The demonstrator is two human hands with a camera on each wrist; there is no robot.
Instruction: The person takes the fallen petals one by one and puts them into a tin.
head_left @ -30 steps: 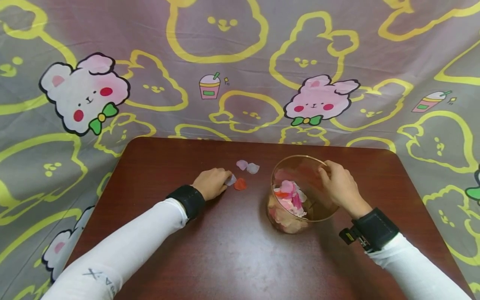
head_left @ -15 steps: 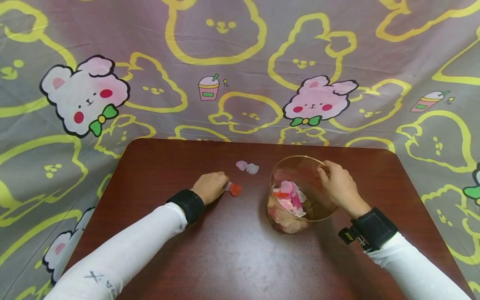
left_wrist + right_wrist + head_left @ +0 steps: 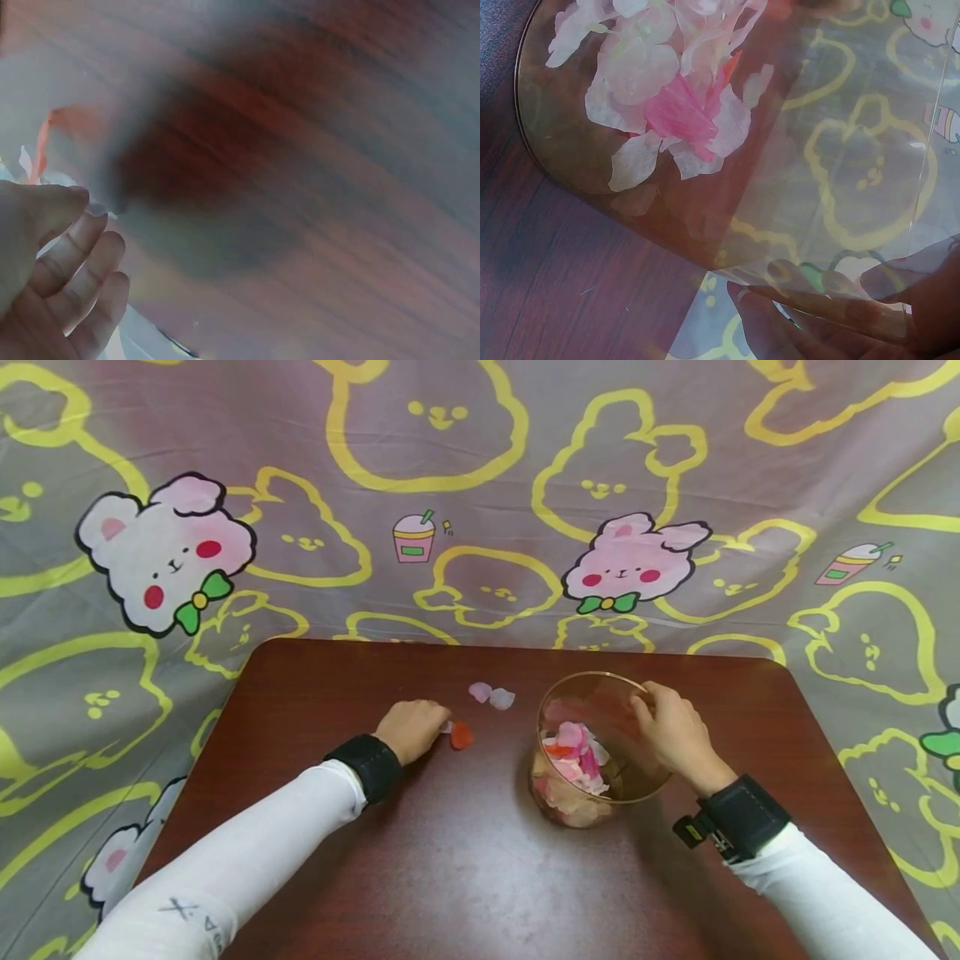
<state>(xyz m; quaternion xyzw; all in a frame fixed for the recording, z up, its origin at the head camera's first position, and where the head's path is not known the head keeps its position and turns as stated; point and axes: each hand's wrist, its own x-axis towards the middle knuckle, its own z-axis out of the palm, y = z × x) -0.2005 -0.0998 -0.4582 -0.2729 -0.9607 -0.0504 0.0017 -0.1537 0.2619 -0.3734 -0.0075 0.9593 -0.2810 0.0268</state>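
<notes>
My left hand (image 3: 411, 732) is low over the table, left of centre, pinching a whitish petal (image 3: 447, 727) between thumb and fingertips. Right beside that petal is an orange petal (image 3: 461, 735), which stands upright in the left wrist view. A lilac-pink petal (image 3: 480, 692) and a white petal (image 3: 502, 698) lie on the table farther back. My right hand (image 3: 678, 731) grips the right rim of a clear amber bucket (image 3: 600, 702), thumb inside and fingers outside. Inside the bucket is a heap of pink, white and orange petals (image 3: 577, 752).
The dark red-brown wooden table (image 3: 480, 877) has rounded back corners. Behind it and along its sides hangs a grey cartoon-printed cloth (image 3: 487, 510). Black bands (image 3: 367, 768) with cameras circle both wrists over white sleeves.
The left hand has drawn slightly left with the whitish petal, and the orange petal has shifted left along with it. My right hand keeps its grip on the bucket.
</notes>
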